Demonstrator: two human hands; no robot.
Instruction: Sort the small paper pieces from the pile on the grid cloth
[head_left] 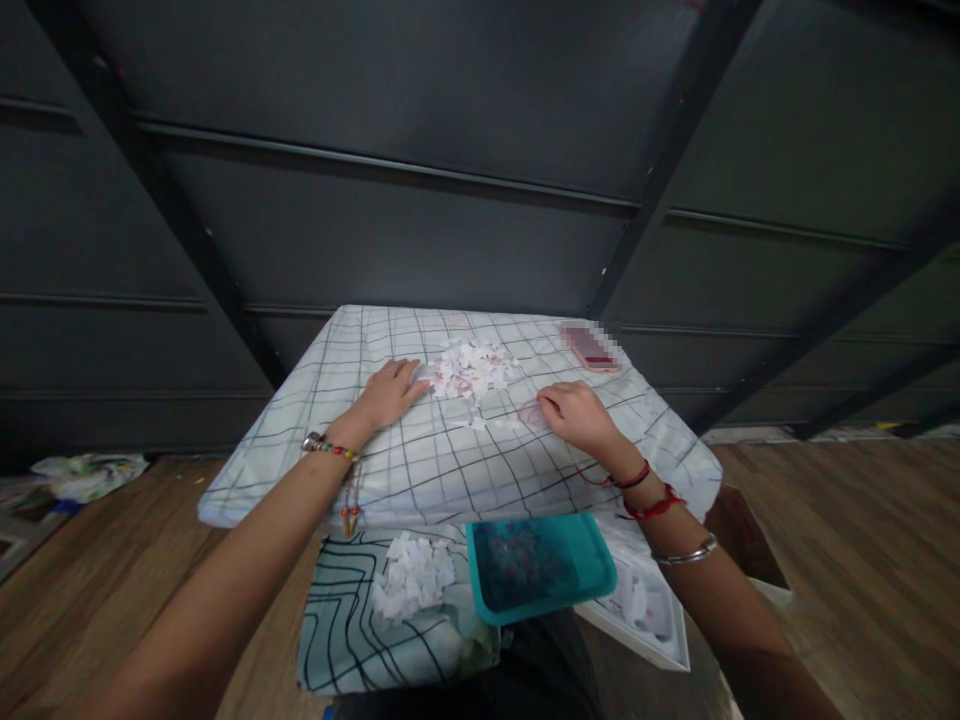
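White paper scraps (480, 365) are heaped on a checked cloth (439, 470). The left hand (391, 392) is laid at the heap's left edge. The right hand (581, 412) is curled beside a thin reddish strand (529, 413); grip cannot be confirmed. A phone (596, 352) is placed beyond. A teal tray (606, 572) is positioned nearer, beside a second scrap heap (414, 577).

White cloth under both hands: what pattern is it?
The white cloth has dark grid lines, in the head view.

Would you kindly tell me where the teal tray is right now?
In the head view, the teal tray is low and just right of centre, between the lower heap of paper scraps on its left and the white box on its right.
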